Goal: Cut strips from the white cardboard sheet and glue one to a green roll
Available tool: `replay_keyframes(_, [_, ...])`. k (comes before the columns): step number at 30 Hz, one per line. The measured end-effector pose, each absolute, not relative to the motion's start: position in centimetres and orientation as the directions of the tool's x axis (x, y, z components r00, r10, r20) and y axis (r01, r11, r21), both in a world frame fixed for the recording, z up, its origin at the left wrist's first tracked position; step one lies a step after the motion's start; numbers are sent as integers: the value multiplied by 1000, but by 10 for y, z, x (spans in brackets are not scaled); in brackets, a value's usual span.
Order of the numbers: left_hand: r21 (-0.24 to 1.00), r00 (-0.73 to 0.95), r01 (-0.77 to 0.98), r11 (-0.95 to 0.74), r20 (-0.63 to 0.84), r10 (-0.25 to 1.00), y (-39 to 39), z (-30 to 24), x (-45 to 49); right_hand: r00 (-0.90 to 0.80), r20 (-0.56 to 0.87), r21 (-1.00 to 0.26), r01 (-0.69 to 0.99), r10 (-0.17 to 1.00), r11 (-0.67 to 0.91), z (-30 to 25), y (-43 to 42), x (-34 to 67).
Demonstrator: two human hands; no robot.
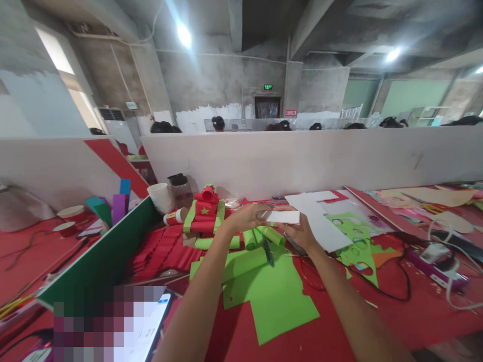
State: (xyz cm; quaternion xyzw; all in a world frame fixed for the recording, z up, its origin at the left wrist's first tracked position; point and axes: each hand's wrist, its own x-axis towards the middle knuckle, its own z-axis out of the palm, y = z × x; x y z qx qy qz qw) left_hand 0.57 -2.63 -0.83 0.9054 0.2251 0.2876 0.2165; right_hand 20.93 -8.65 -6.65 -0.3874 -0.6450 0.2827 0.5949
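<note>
A small white strip of foam or card (284, 216) is held up over the red table between both hands. My left hand (245, 217) pinches its left end with closed fingers. My right hand (298, 232) supports it from below and at the right, fingers curled round it. Under the hands lie green paper rolls (260, 236), a dark pen or tool (267, 250) and a large green paper sheet (271, 296). Just left stands a red and green paper model with a yellow star (204, 213).
White foam sheets (320, 221) and cut green scraps (354, 241) lie to the right, with cables and a glue gun (433, 261). Red folded strips (166, 249), paper cups (160, 197) and a jar (180, 188) sit left. A phone (147, 327) lies near. A white partition (302, 156) runs behind; other people's heads show beyond.
</note>
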Motion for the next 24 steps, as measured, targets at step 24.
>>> replay_keyframes(24, [433,779,509,-744,137,612,-19,-2,-1,96,506,-862,47,857,504,-69,-78,205])
